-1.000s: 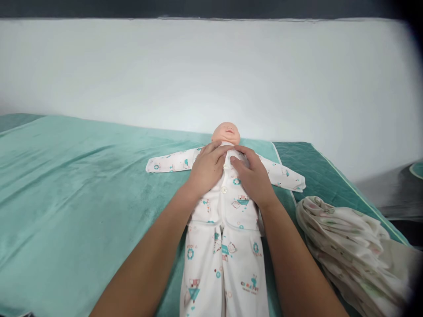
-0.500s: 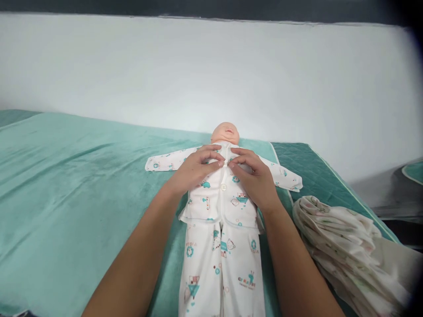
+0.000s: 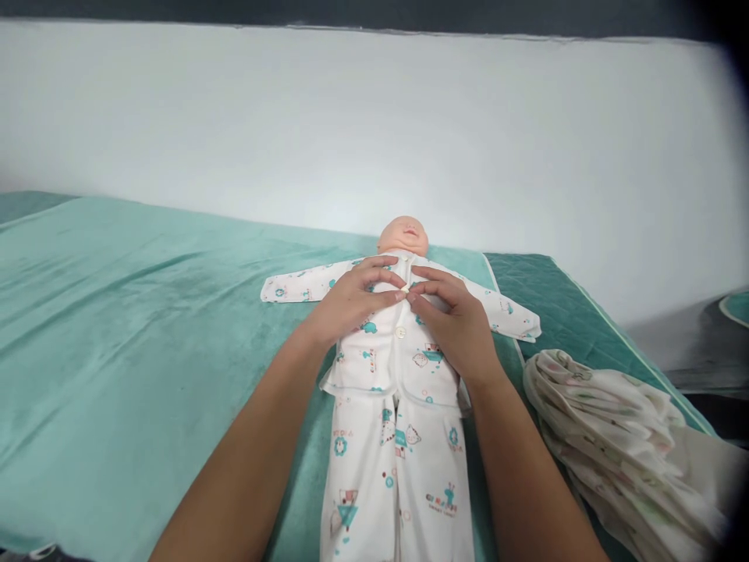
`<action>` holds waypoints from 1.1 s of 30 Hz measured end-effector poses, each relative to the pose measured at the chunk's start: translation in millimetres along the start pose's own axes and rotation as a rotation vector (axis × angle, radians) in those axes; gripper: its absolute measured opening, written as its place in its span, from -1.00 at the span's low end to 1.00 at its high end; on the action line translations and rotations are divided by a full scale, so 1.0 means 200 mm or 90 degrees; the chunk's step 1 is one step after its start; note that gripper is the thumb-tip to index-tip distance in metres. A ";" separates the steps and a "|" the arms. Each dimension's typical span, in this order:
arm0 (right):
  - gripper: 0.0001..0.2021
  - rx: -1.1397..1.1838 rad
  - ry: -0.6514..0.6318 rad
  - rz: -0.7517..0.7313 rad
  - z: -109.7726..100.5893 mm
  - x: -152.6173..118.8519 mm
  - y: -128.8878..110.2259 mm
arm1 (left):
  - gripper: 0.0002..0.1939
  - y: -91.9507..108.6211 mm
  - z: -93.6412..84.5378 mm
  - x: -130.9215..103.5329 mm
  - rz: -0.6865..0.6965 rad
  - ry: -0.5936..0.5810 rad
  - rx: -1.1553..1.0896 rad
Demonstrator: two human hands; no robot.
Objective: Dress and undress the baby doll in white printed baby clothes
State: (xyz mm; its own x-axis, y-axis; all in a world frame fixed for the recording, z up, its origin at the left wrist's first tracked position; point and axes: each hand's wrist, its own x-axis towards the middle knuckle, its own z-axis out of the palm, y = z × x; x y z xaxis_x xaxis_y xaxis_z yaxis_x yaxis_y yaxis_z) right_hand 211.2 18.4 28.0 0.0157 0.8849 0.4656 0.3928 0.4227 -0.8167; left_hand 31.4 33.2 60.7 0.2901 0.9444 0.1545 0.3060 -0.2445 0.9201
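A baby doll [image 3: 403, 234] lies on its back, dressed in a white printed shirt [image 3: 374, 355] and matching trousers [image 3: 356, 468]. Both hands meet at the middle of its chest, on the shirt's front opening. My left hand [image 3: 356, 300] pinches the shirt edge beside a small pale button [image 3: 405, 290], thumb and forefinger close together. From the other side, my right hand [image 3: 459, 316] pinches the opposite edge at the same button. Whether the button sits in its hole is hidden by the fingertips. Lower down, another button [image 3: 401, 332] shows on the front.
A light green sheet [image 3: 146, 351] covers the bed, with a darker quilted cover [image 3: 527, 285] at the right. A bundled pale patterned cloth [image 3: 602, 429] lies right of my right forearm. Behind the doll's head rises a white wall [image 3: 351, 125].
The whole view has shifted slightly, so the doll and hands appear a little further right. My fingers stay at the same chest button, which shows a bit more between the fingertips.
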 end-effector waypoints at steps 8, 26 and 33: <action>-0.95 0.029 -0.005 0.034 0.00 0.01 0.01 | -0.88 -0.01 0.02 0.00 0.021 0.019 -0.002; -0.94 0.064 -0.043 0.000 -0.01 0.02 0.04 | -0.89 -0.05 0.01 0.01 0.048 0.005 -0.016; -0.93 0.064 -0.032 0.027 -0.01 0.02 0.03 | -0.90 -0.01 0.00 0.00 0.016 -0.013 -0.015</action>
State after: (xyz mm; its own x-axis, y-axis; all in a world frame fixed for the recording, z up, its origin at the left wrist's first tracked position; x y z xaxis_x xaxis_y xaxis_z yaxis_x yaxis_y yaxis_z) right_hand 215.1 23.8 25.5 -0.0169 0.9100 0.4143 0.2981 0.4001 -0.8666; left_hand 29.8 33.1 58.2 0.3154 0.9335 0.1707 0.2775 -0.2628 0.9241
